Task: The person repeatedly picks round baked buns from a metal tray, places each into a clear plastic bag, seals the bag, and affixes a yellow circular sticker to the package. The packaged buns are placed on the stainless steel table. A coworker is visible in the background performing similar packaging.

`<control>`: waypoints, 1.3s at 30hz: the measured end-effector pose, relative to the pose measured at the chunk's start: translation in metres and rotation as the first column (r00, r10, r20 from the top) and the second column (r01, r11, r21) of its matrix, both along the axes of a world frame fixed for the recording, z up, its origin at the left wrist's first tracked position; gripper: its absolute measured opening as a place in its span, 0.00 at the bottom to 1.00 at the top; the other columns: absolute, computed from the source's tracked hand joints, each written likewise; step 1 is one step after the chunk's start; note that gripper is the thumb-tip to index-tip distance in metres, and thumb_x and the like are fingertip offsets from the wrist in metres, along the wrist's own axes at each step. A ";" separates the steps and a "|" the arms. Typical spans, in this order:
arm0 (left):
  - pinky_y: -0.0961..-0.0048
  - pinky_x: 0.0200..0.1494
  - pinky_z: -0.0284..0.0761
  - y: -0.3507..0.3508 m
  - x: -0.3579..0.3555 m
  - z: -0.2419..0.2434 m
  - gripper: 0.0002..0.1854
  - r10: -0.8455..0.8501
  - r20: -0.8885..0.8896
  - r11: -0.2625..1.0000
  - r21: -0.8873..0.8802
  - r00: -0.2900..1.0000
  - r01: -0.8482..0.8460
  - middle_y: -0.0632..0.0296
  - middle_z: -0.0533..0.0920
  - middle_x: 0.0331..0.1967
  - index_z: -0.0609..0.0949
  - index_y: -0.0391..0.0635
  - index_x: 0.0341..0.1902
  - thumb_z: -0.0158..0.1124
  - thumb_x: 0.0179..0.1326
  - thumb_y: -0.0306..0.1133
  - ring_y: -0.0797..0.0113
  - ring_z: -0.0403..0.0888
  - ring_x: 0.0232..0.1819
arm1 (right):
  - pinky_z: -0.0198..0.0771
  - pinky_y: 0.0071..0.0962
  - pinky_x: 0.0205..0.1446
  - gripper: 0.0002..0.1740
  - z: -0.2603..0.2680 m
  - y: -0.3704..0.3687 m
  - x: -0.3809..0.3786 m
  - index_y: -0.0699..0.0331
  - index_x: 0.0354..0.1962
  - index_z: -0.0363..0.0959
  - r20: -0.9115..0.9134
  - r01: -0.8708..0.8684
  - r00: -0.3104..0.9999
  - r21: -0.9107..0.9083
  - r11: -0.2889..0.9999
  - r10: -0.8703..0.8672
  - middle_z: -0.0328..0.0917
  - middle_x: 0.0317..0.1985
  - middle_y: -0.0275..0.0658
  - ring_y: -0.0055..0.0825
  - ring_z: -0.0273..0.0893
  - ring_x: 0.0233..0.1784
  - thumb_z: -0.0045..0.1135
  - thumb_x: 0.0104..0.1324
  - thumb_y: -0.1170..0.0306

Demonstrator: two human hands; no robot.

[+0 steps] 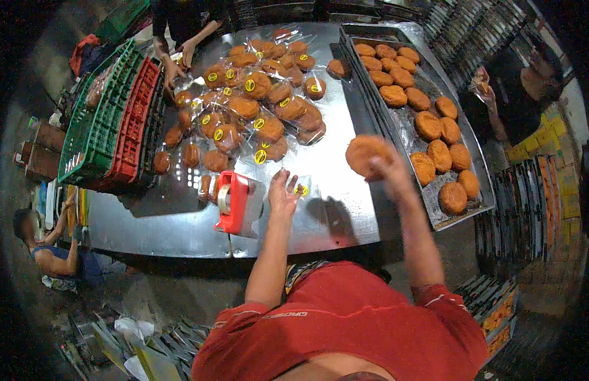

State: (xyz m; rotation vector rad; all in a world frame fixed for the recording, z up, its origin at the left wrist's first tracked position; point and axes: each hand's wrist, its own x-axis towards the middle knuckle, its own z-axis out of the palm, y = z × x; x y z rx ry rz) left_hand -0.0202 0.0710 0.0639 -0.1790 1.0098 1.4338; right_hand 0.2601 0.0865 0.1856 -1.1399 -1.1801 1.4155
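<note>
My right hand (392, 169) is blurred and grips a round brown bun (369, 157) between the tray and the middle of the metal table (165, 233). My left hand (284, 193) has its fingers apart, over or beside a small clear plastic bag (309, 185) with a yellow sticker; whether it touches the bag I cannot tell. Left of that hand stands a red tape dispenser (235, 202). Beyond lies a heap of bagged buns (244, 107) with yellow stickers. Unwrapped buns (427, 125) lie in the metal baking tray (487, 190) at the right.
Green (92, 138) and red (132, 128) plastic crates lean at the table's left. Another person's hands (177, 64) are at the heap's far left. One more person (61, 252) sits at the far left, another stands at the right. Stacked trays (518, 209) stand on the right.
</note>
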 end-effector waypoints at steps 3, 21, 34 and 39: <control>0.63 0.45 0.73 -0.003 0.026 0.014 0.14 -0.053 -0.019 0.999 0.010 0.998 0.054 0.67 0.83 0.44 0.78 0.52 0.49 0.59 0.69 0.47 0.65 0.77 0.47 | 0.83 0.26 0.27 0.28 -0.034 -0.027 -0.060 0.63 0.60 0.67 0.076 -0.082 0.993 -0.052 0.995 0.086 0.76 0.44 0.43 0.28 0.81 0.39 0.62 0.63 0.70; 0.73 0.38 0.76 -0.037 0.045 0.055 0.16 -0.287 -0.341 0.949 0.027 0.895 0.315 0.62 0.84 0.41 0.84 0.42 0.47 0.64 0.65 0.42 0.71 0.80 0.41 | 0.77 0.24 0.46 0.19 -0.072 -0.049 -0.078 0.70 0.51 0.74 0.129 0.066 0.990 -0.123 0.990 -0.050 0.80 0.43 0.39 0.23 0.78 0.44 0.61 0.63 0.73; 0.56 0.51 0.66 -0.014 0.065 0.043 0.31 -0.378 -0.453 0.917 -0.062 0.808 0.394 0.60 0.78 0.58 0.76 0.47 0.61 0.53 0.65 0.59 0.60 0.70 0.61 | 0.77 0.23 0.45 0.20 -0.087 -0.016 -0.042 0.69 0.54 0.72 0.161 0.077 0.983 0.073 0.994 -0.088 0.79 0.45 0.42 0.24 0.78 0.45 0.60 0.64 0.74; 0.53 0.50 0.66 -0.015 0.069 0.048 0.29 -0.433 -0.532 0.847 0.034 0.727 0.530 0.61 0.78 0.56 0.78 0.46 0.59 0.66 0.59 0.52 0.60 0.70 0.60 | 0.78 0.29 0.43 0.17 -0.088 -0.015 -0.050 0.69 0.50 0.72 -0.031 0.183 0.983 0.042 0.982 -0.182 0.78 0.44 0.43 0.30 0.79 0.44 0.58 0.63 0.73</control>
